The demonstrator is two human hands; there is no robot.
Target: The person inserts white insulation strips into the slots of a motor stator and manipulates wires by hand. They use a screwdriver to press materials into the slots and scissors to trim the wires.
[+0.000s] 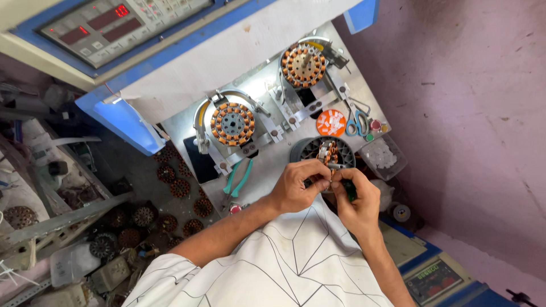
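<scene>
My left hand (297, 185) and my right hand (355, 199) meet over a round grey stator (318, 149) wound with copper coils, held at the near edge of the metal work plate (273, 165). The left fingers pinch the stator's near rim and its wires. A small dark tool (350, 190) sits in the fingers of the right hand, pressed against the same spot. Two more copper-wound stators, one on the left (232, 123) and one on the right (303, 65), sit clamped in winding fixtures further back on the plate.
Green-handled pliers (239, 179) lie left of my hands. Blue-handled scissors (357, 122), an orange dish (331, 123) and a clear tub of white pieces (382, 156) stand at the right. A control panel (108, 25) sits above. Several loose stators (170, 187) litter the floor at left.
</scene>
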